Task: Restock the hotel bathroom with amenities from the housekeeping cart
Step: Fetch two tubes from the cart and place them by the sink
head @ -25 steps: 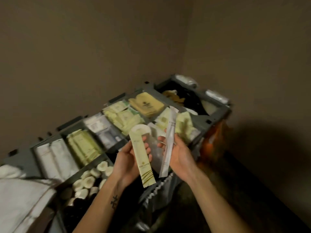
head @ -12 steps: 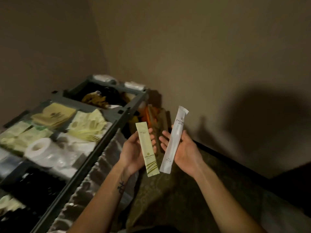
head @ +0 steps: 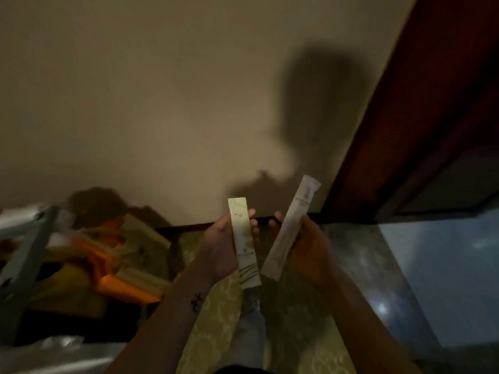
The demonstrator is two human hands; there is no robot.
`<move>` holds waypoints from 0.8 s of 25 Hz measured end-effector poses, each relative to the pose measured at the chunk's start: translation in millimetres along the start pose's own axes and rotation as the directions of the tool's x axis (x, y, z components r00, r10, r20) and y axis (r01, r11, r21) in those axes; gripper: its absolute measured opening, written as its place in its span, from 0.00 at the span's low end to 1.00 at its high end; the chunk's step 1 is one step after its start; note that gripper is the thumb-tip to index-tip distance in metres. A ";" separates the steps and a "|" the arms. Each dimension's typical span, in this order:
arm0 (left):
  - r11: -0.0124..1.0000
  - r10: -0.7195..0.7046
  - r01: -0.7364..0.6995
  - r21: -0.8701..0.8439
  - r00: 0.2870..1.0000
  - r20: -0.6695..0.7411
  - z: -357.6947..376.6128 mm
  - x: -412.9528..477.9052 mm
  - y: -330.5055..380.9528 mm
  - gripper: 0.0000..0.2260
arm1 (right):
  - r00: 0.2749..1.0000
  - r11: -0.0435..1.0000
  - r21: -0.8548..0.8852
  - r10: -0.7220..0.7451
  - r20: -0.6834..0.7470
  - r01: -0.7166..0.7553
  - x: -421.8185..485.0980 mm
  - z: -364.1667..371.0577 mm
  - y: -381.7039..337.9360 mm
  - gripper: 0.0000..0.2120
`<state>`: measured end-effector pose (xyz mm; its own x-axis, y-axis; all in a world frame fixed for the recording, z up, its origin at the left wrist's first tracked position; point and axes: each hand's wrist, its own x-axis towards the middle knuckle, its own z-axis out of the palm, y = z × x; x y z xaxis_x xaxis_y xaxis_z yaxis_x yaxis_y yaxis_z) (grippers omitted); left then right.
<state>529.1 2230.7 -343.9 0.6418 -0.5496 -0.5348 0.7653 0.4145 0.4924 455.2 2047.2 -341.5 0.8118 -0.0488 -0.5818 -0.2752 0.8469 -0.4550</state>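
My left hand (head: 220, 247) holds a long pale green amenity packet (head: 243, 242) upright, with darker stripes near its lower end. My right hand (head: 307, 248) holds a longer white amenity packet (head: 290, 228), tilted with its top leaning right. Both packets are held in front of me, close together but apart, over the patterned carpet. The grey housekeeping cart (head: 20, 263) shows only as a blurred corner at the far left.
Orange and yellow-green items (head: 116, 260) hang blurred at the cart's end. A beige wall (head: 162, 103) with my shadow faces me. A dark red-brown door frame (head: 405, 130) stands at right, with a shiny stone floor (head: 445, 279) beyond it. Patterned carpet (head: 213, 333) lies underfoot.
My view has swung right, away from the cart toward the doorway. The cart's trays have slid out of sight at left. Both hands keep their packets, held the same way.
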 end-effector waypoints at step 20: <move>0.706 -0.649 0.400 0.585 0.695 0.308 382.9 374.9 -131.1 0.22 | 0.715 0.739 0.232 -0.442 -0.542 0.632 11.3 -203.1 -340.3 0.19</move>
<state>650.6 1692.6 -346.1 -0.0657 -0.8747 -0.4802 0.7680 -0.3516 0.5354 453.5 1650.9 -330.1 0.4226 -0.6961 -0.5804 0.4294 0.7177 -0.5482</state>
